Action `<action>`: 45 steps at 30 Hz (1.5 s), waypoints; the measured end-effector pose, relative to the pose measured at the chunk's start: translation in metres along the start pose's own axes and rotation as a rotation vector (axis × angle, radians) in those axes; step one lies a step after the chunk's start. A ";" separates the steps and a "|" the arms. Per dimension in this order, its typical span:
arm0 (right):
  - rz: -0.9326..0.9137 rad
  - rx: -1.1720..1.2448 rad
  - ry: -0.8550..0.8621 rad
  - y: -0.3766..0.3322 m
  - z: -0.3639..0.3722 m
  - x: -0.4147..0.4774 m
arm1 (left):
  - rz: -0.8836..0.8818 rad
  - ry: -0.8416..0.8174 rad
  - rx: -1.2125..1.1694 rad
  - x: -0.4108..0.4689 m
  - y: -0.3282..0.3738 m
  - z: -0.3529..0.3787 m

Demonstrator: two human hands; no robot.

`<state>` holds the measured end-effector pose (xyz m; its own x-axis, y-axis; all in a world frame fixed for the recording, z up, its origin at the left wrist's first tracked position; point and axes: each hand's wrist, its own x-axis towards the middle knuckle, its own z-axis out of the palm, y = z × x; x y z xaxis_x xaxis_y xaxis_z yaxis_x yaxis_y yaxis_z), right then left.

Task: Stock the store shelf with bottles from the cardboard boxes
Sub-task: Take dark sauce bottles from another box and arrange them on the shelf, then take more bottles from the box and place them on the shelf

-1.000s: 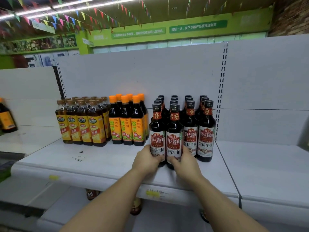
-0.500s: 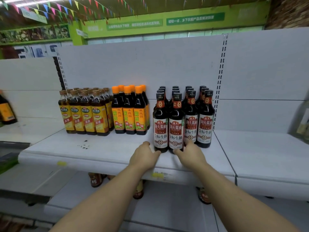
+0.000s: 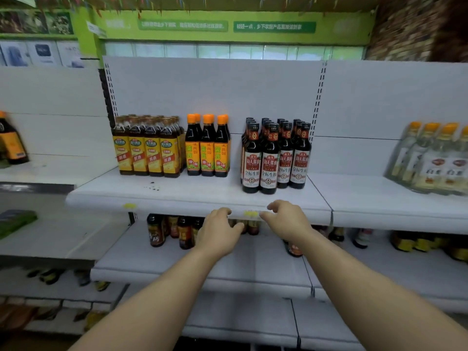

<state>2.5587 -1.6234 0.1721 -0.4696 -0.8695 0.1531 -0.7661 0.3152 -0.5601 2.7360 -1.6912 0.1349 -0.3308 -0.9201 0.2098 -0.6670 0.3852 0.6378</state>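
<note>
A block of dark soy sauce bottles with red-and-white labels stands on the white store shelf, right of centre. My left hand and my right hand hover in front of the shelf's front edge, below those bottles. Both hands hold nothing and their fingers hang loosely curled. Neither hand touches a bottle. No cardboard box is in view.
Left on the same shelf stand yellow-label bottles and orange-capped bottles. Clear bottles sit on the shelf section to the right. A lower shelf carries several small bottles. One dark bottle stands far left.
Both hands let go of the two front soy sauce bottles and drew back towards me, past the shelf edge. The view pulled back and shifted right.
</note>
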 end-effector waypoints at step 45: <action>0.457 0.068 -0.514 0.365 0.158 -0.189 | -0.232 -0.642 0.126 -0.225 -0.088 0.371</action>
<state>2.4370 -1.4042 -0.1903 -0.4580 -0.7304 -0.5067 -0.5037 0.6829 -0.5291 2.6217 -1.4919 -0.2434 -0.4737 -0.7705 -0.4265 -0.8278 0.2244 0.5142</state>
